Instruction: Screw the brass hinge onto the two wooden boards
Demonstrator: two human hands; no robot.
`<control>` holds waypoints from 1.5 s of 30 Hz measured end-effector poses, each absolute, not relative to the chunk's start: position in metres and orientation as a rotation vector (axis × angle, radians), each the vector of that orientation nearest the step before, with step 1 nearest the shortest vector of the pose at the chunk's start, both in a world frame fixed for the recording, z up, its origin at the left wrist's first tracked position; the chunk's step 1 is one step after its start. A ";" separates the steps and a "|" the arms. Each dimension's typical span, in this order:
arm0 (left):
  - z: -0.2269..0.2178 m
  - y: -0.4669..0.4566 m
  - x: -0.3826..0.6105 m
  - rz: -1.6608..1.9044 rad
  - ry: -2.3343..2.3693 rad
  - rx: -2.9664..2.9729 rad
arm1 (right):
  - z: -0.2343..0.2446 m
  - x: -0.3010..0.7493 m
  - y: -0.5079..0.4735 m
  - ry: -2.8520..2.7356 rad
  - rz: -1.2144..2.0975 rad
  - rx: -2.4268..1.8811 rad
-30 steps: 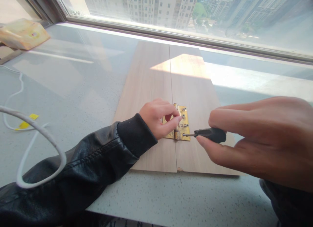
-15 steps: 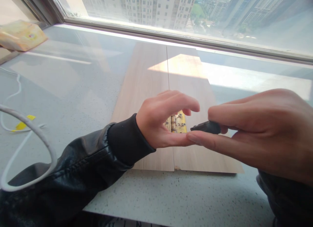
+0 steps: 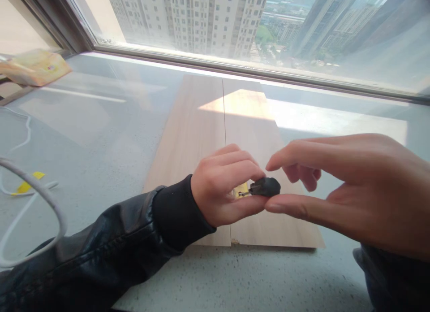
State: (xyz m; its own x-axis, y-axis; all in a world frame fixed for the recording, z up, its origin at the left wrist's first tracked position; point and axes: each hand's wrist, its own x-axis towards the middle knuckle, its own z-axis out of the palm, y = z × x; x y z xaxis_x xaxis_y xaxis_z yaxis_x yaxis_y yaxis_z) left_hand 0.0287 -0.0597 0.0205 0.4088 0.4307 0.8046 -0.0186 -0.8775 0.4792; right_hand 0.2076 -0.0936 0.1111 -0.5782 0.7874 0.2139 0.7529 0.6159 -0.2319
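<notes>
"What are the fingers doing?"

"A left hand (image 3: 221, 182) pinches the dark handle of a small screwdriver (image 3: 268, 187) between thumb and forefinger. A right hand (image 3: 363, 182) waits at the butt end, thumb and forefinger spread apart; whether that thumb touches the handle, I cannot tell."

"And the tool's shaft?"

"It points toward a brass-coloured hinge (image 3: 243, 187), mostly hidden by the left hand, on pale wooden boards (image 3: 191, 123) laid side by side."

"Farther out?"

"A speckled counter (image 3: 218, 280) carries the boards, sunlight slanting across their far end. A white cable (image 3: 61, 218) loops at left near a yellow tag (image 3: 28, 183); a packet (image 3: 40, 67) sits in the far corner, beside a window (image 3: 188, 29) overlooking high-rises."
</notes>
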 end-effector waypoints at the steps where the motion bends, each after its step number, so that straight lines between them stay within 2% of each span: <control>1: 0.020 -0.057 0.028 1.438 0.288 2.231 | 0.113 0.209 -0.094 -2.535 0.181 -1.232; 8: 0.022 -0.038 0.021 1.135 0.042 2.080 | 0.113 0.210 -0.091 -2.540 0.670 -1.024; 10: 0.022 -0.035 0.020 1.095 0.037 2.119 | 0.111 0.210 -0.088 -2.548 0.673 -1.037; 13: 0.019 -0.040 0.024 1.250 0.078 2.205 | 0.110 0.209 -0.086 -2.533 0.463 -1.156; 15: 0.017 -0.051 0.028 1.350 0.279 2.250 | 0.110 0.207 -0.087 -2.541 0.383 -1.202; 20: 0.017 -0.077 0.035 1.431 0.604 2.202 | 0.112 0.200 -0.097 -2.596 0.510 -1.158; 25: 0.020 -0.071 0.029 1.259 0.489 2.219 | 0.114 0.202 -0.098 -2.516 0.646 -1.196; 30: 0.018 -0.050 0.026 1.055 0.291 2.154 | 0.112 0.210 -0.087 -2.521 0.894 -0.982; 36: 0.036 -0.031 0.019 0.792 0.241 2.286 | 0.105 0.210 -0.084 -2.482 0.682 -1.149; 38: 0.045 -0.025 0.011 0.844 0.264 2.314 | 0.104 0.212 -0.084 -2.470 0.521 -1.231; 41: 0.048 -0.009 -0.002 0.998 0.563 2.305 | 0.103 0.213 -0.082 -2.454 0.314 -1.339; 45: 0.024 0.025 -0.022 1.149 1.238 2.277 | 0.105 0.209 -0.082 -2.469 0.292 -1.335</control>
